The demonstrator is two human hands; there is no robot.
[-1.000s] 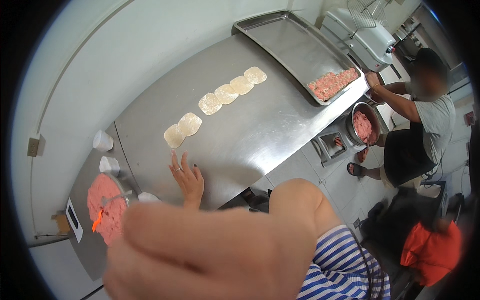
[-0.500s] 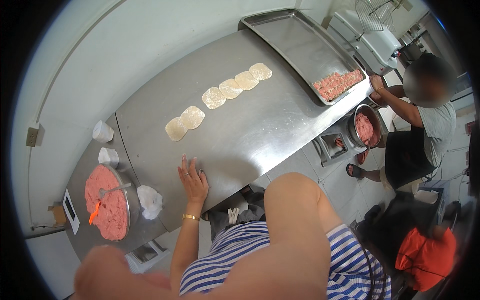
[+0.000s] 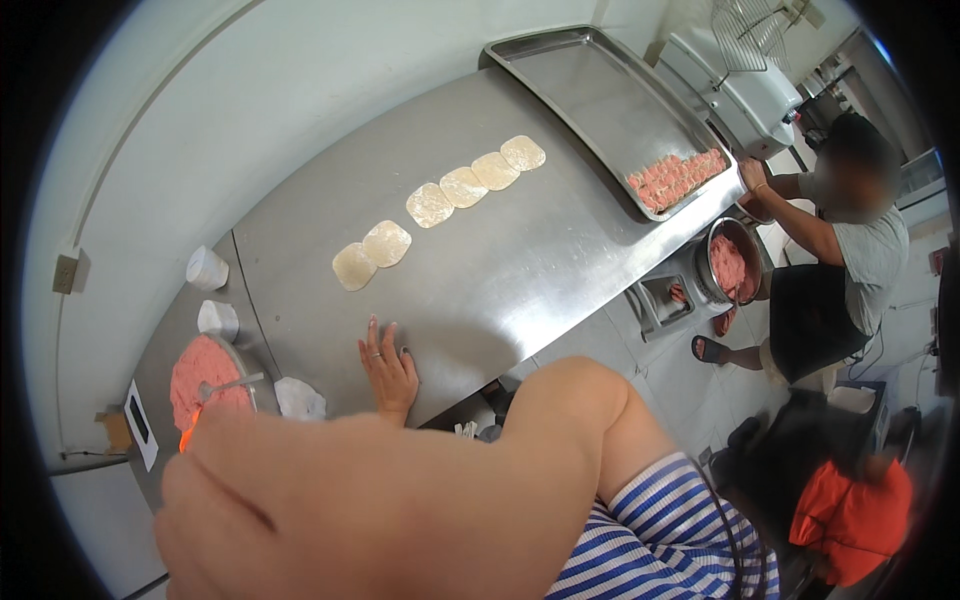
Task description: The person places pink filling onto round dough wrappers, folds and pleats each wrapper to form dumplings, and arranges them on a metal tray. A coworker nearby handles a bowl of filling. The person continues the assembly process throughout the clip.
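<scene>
My left hand [image 3: 388, 378] lies on the steel table near its front edge, fingers spread, holding nothing. Very close to the camera, my right hand [image 3: 235, 490] and forearm stretch across the lower part of the view; its fingers are hidden. Behind it, partly covered, is a bowl of pink ground meat [image 3: 195, 375] with a metal spoon [image 3: 235, 383] and an orange-handled tool [image 3: 187, 438]. Beyond my left hand, round pale dough wrappers [image 3: 430, 205] lie in a diagonal row, several of them overlapping, with a gap after the nearest pair [image 3: 354, 267].
A large metal tray [image 3: 600, 95] holds rows of pink filled pieces [image 3: 675, 180] at its near end. At right, another person [image 3: 830, 230] stands by a pot of pink meat [image 3: 727, 265]. White tubs [image 3: 207, 268] and a crumpled white bag [image 3: 300, 398] are at left.
My right arm and hand have risen and now cover more of the lower view, including part of the meat bowl. My left hand stays flat on the table.
</scene>
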